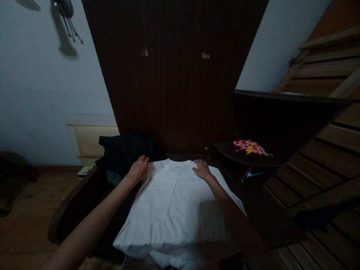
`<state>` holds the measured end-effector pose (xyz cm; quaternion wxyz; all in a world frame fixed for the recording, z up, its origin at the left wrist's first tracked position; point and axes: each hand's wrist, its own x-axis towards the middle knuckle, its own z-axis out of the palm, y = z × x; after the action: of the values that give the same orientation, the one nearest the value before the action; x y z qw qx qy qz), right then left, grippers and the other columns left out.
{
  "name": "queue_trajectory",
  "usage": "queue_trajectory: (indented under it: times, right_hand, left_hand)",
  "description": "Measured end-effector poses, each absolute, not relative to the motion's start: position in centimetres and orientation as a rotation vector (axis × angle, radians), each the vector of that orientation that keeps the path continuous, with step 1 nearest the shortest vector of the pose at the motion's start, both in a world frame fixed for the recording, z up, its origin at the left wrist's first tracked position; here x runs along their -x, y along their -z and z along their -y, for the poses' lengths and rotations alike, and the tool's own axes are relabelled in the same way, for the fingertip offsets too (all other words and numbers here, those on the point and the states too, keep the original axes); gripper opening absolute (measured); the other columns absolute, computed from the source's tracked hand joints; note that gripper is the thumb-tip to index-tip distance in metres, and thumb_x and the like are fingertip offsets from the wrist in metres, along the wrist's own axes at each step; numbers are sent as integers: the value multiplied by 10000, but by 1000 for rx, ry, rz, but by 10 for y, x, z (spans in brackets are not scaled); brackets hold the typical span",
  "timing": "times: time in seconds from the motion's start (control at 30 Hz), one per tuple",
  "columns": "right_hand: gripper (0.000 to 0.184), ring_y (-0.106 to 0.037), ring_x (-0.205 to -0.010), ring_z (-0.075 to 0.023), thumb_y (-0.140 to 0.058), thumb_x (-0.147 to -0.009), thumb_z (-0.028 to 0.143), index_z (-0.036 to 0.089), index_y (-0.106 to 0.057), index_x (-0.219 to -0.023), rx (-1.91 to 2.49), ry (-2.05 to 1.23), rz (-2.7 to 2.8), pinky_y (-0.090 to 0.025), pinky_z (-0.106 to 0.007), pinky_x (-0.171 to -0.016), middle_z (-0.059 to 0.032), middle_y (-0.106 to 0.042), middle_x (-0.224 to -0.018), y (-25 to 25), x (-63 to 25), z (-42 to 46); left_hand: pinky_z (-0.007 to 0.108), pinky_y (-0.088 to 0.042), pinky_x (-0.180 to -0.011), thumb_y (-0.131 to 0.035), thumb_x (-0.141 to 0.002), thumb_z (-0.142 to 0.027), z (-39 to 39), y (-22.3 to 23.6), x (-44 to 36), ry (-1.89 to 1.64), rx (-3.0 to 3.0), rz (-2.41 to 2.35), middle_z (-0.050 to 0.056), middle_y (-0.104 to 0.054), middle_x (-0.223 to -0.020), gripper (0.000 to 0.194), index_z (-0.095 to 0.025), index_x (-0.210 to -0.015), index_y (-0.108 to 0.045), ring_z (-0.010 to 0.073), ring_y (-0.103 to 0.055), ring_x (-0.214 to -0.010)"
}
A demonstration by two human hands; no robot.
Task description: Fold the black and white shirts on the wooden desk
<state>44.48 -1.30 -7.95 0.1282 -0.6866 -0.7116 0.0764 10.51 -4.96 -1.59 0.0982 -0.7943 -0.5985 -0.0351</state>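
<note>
A white T-shirt (182, 198) lies spread on a dark surface in front of me, its round collar at the far end and its hem towards me. A straight crease runs down its front. At the shirt's left shoulder, my left hand (139, 168) is closed with the fingers bent over the fabric edge. My right hand (202, 169) rests on the other shoulder beside the collar, thumb apart from the fingers. Behind my left hand is a heap of dark cloth (126, 150).
A tall dark wooden panel (174, 93) stands behind the shirt. On the right, a small dark shelf (225, 148) carries a pile of pink and yellow petal-like pieces (250, 146). Wooden slats (323, 157) fill the far right. A pale board (92, 138) leans against the left wall.
</note>
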Motion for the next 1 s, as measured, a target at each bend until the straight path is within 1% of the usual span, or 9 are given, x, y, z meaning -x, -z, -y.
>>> queue_trajectory:
  times: [0.17, 0.3, 0.37, 0.43, 0.53, 0.63, 0.73, 0.87, 1.0]
  right_hand:
    - [407, -518, -1179, -271, -563, -891, 270, 176, -582, -1287, 2178, -172, 2025, -376, -348, -947, -147, -590, -1256, 80, -474, 10]
    - [228, -567, -1090, -247, -533, -906, 253, 181, -708, -1032, 2199, -188, 2013, -402, -319, -896, -126, -654, -1114, 77, -478, 9]
    - [229, -568, -1076, -246, -504, -920, 241, 171, -721, -937, 2179, -147, 2004, -409, -314, -880, -131, -655, -1090, 72, -480, 6]
    - [235, -560, -1083, -252, -489, -923, 216, 154, -715, -945, 2162, -57, 1961, -410, -318, -879, -148, -644, -1099, 63, -483, 0]
    - [248, -559, -1092, -243, -470, -914, 148, 112, -694, -1015, 2102, -26, 1924, -408, -301, -883, -178, -627, -1136, 48, -490, -13]
    - [231, -610, -1002, -191, -490, -887, 112, 113, -703, -977, 2021, -233, 2017, -422, -242, -831, -140, -669, -1069, 40, -492, -23]
    - [141, -644, -881, -154, -641, -799, 148, 154, -719, -917, 1990, -382, 2110, -438, -200, -752, -66, -707, -947, 47, -489, -22]
    - [263, -630, -992, -169, -708, -749, 174, 175, -705, -1011, 1995, -383, 2116, -443, -211, -793, -88, -682, -1108, 63, -481, -15]
    - [147, -655, -890, -161, -681, -769, 169, 182, -717, -912, 2045, -418, 2103, -448, -215, -732, -68, -716, -978, 66, -478, -15]
  left_hand:
    - [313, -508, -790, -465, -826, -47, 49, 11, -104, 145, 2461, 1840, 157, -645, -1040, 212, -144, -961, -597, 249, -634, -993]
    - [269, -469, -703, -463, -790, -29, 46, 1, -100, 372, 2563, 1899, 85, -667, -894, 256, -164, -997, -530, 213, -664, -854]
    - [266, -458, -691, -469, -782, -35, 45, -7, -98, 541, 2557, 1853, 75, -655, -878, 286, -164, -1036, -501, 207, -653, -831]
    - [265, -456, -692, -464, -773, -39, 42, -15, -97, 668, 2533, 1783, 64, -637, -868, 290, -168, -1030, -500, 194, -634, -804]
    - [262, -465, -703, -441, -750, -30, 34, -29, -99, 736, 2494, 1688, 67, -612, -878, 242, -170, -905, -564, 173, -602, -773]
    - [264, -484, -741, -441, -745, -38, 22, -36, -102, 679, 2526, 1643, 90, -614, -919, 229, -150, -786, -636, 167, -604, -791]
    - [269, -496, -791, -455, -757, -45, 11, -33, -105, 509, 2572, 1655, 103, -635, -939, 260, -141, -780, -696, 182, -628, -844]
    - [258, -498, -810, -460, -750, -10, 7, -20, -105, 269, 2617, 1694, 113, -662, -974, 299, -144, -809, -720, 193, -650, -895]
    - [268, -501, -808, -455, -758, -4, 13, -15, -105, 133, 2600, 1747, 112, -669, -1056, 317, -157, -863, -712, 211, -656, -967]
